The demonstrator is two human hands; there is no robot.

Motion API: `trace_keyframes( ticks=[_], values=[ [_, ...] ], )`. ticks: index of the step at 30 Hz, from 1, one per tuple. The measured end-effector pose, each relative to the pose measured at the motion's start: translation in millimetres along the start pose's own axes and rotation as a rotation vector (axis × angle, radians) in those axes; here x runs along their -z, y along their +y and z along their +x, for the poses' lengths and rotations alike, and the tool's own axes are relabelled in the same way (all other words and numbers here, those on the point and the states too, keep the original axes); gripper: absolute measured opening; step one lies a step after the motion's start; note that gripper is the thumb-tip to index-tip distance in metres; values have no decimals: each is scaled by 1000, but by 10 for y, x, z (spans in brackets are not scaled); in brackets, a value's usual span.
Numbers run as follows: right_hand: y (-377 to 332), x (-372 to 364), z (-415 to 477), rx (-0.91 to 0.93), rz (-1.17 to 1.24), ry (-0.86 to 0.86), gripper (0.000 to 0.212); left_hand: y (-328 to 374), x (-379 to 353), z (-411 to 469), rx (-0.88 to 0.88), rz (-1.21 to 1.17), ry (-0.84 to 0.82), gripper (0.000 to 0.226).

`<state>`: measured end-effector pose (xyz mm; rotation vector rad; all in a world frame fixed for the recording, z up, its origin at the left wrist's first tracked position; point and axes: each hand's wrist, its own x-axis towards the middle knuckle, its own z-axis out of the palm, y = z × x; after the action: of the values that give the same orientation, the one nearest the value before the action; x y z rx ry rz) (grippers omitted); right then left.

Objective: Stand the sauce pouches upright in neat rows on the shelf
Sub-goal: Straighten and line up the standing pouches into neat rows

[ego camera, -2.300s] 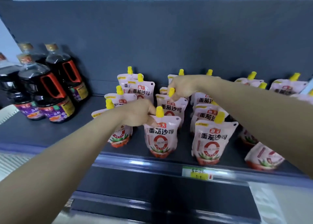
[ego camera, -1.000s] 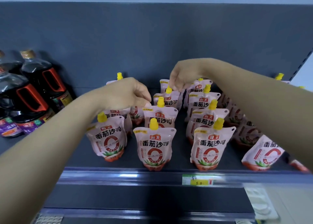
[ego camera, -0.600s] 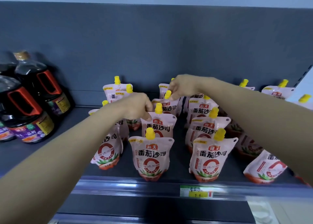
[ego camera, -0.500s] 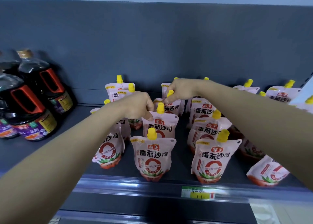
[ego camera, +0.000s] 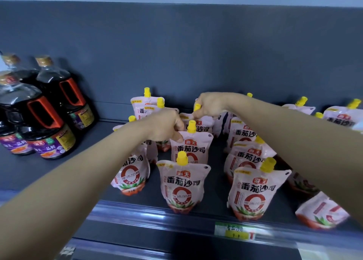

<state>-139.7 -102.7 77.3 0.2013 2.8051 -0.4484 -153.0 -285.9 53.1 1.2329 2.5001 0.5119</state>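
Several pink sauce pouches with yellow caps stand in rows on the dark shelf (ego camera: 216, 189). My left hand (ego camera: 167, 126) pinches the top left corner of the second pouch (ego camera: 191, 147) in the middle row. My right hand (ego camera: 211, 105) grips the yellow cap of the third pouch (ego camera: 204, 123) behind it. The front pouch (ego camera: 183, 187) of that row stands upright near the shelf edge. Another upright pouch (ego camera: 254, 193) fronts the right row. At the far right a pouch (ego camera: 322, 210) leans over.
Dark soy sauce bottles (ego camera: 43, 122) with red handles stand at the left of the shelf. A yellow price tag (ego camera: 235, 233) sits on the shelf's front rail. The grey back panel (ego camera: 196, 53) closes the shelf behind.
The view has shifted slightly. Both hands stay on the middle row's pouches, the left at the second pouch's corner, the right on the cap behind.
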Motion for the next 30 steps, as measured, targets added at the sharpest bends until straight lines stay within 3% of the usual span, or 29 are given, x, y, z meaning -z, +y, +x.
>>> trace_keyframes(
  ticks=[3,6,8,10,13,16,19,30],
  values=[
    [18,59,-75,17,41,-86,29,44,87,-68,24,-72,-57,21],
    [58,265,-188,23,88,-116,34,70,263,-131,38,-222,-40,52],
    [94,418,-235,21,152,-27,26,68,345,-99,-6,-233,50,42],
    [144,513,-213,5,135,181,17,59,366,-7,0,-160,145,21],
    [199,482,-114,-60,-137,339,29,81,302,156,17,-80,177,24],
    [261,356,25,-120,-220,220,37,81,214,308,28,-13,144,26],
    [308,276,135,-146,-78,151,30,62,161,417,14,20,126,16],
    [228,293,451,-52,-18,177,23,20,193,499,33,11,170,19]
  ],
)
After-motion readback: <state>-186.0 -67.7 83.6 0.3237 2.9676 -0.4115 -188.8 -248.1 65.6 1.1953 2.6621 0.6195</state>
